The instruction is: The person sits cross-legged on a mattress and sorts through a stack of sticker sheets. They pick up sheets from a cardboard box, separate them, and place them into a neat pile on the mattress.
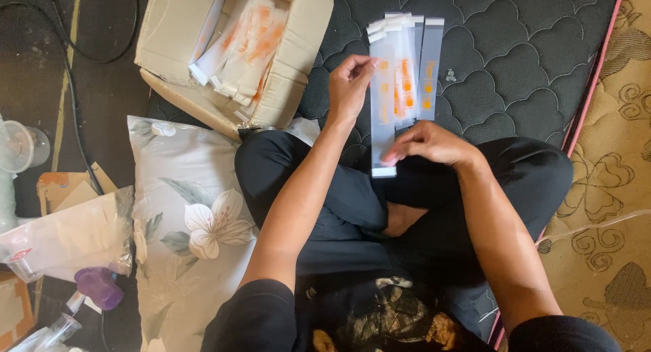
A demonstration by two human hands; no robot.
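Fanning plastic sleeves between both hands' fingers.

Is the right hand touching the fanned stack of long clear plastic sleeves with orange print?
Touching. The head view shows the right hand with fingertips pressed on the lower end of the clear plastic sleeves.

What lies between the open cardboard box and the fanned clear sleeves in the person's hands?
In the head view, only the dark quilted mattress lies between the cardboard box and the clear sleeves; the left hand grips the near sleeve's edge there.
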